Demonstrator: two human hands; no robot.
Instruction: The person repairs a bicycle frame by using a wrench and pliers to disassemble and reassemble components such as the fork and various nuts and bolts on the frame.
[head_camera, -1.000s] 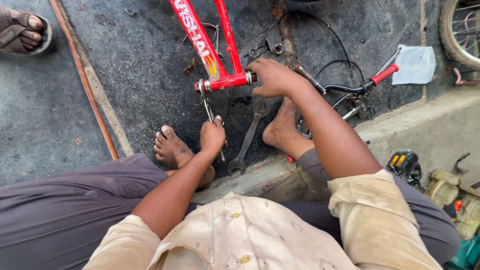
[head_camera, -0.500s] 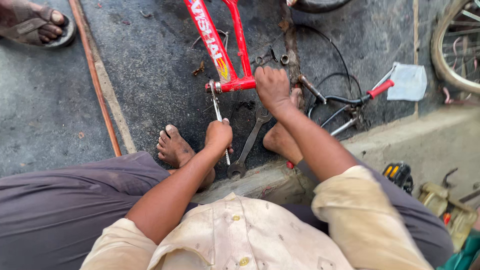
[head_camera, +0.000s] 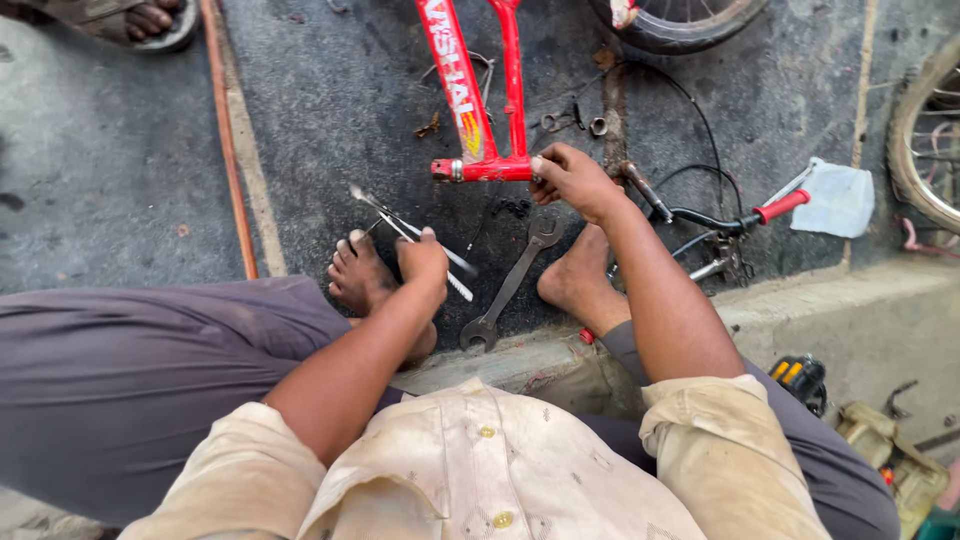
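A red bicycle frame lies on the dark ground, its bottom bracket shell pointing toward me. My right hand grips the right end of that shell. My left hand is closed around thin metal tools, which stick out up and to the left, above my left foot. A large double-ended spanner lies on the ground between my feet, touched by neither hand. My right foot rests beside it.
A black handlebar with a red grip and cables lies to the right, next to a pale plastic bag. Wheels sit at top and right. Another person's sandalled foot is top left. A concrete kerb runs below.
My left hand has pulled the thin tools away from the bracket shell, down and left toward my foot. My right hand stays on the shell. The view shifted lower.
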